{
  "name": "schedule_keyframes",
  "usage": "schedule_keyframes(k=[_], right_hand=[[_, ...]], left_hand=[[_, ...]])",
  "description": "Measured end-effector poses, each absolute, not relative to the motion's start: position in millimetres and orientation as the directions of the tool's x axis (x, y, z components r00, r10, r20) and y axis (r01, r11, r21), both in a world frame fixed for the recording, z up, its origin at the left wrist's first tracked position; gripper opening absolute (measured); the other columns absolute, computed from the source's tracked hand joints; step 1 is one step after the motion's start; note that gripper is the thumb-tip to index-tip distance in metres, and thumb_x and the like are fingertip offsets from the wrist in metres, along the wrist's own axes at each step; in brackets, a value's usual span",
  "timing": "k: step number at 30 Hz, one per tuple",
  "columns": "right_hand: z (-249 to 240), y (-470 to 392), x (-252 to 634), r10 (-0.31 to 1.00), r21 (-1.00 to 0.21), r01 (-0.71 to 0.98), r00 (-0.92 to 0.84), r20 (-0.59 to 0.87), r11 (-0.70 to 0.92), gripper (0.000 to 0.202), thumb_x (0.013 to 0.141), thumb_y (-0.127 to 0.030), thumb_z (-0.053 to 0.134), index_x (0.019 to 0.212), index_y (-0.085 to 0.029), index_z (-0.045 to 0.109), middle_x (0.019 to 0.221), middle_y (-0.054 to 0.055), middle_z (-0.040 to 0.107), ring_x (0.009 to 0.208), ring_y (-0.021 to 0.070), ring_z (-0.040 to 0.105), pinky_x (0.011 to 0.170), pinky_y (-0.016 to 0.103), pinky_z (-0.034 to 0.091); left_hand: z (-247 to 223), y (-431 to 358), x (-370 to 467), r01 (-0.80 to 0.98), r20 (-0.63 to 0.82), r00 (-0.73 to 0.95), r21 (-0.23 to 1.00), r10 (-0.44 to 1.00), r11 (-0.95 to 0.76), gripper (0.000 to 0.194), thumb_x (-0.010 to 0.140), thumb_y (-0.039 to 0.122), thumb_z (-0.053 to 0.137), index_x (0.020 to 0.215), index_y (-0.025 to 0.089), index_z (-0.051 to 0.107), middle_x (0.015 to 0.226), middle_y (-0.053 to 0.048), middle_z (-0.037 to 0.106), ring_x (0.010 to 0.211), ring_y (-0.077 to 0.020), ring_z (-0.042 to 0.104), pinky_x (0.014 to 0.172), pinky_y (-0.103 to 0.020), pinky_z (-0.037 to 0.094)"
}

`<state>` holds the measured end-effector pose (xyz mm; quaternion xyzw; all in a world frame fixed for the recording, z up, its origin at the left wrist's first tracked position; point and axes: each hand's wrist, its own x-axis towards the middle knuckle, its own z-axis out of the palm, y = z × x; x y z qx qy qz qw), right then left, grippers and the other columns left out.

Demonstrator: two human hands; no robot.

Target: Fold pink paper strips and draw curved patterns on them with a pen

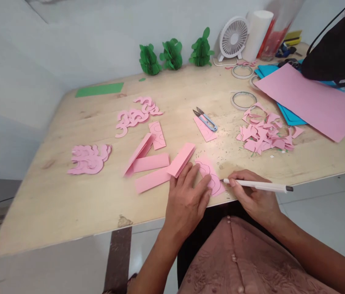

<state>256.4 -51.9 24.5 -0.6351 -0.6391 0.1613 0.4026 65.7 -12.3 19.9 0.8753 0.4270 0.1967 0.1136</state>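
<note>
Fingers (236, 188) of the right hand (259, 202) grasp a slim white pen with a dark end (270, 186), lower right of centre, its tip at the edge of a pink paper piece with curved outlines (216, 179). Loosely spread, the left hand (184, 200) rests partly on that piece, beside folded pink paper strips (183, 158) mid-frame.
</note>
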Motion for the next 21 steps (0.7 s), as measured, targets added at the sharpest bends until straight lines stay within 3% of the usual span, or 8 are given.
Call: schedule_keyframes(k=[21], right_hand=[[24.3, -51.4, 255.7, 0.942, -0.746, 0.653, 0.15, 0.301, 0.135, 0.012, 0.09, -0.025, 0.057, 0.082, -0.022, 0.064, 0.077, 0.0, 0.069, 0.07, 0.013, 0.064, 0.064, 0.024, 0.049]], left_hand=[[19.3, -11.8, 65.7, 0.702, 0.246, 0.56, 0.366, 0.791, -0.611, 0.024, 0.095, 0.025, 0.05, 0.113, 0.023, 0.064, 0.138, -0.012, 0.055, 0.132, -0.0337, 0.046, 0.102, -0.056, 0.038]])
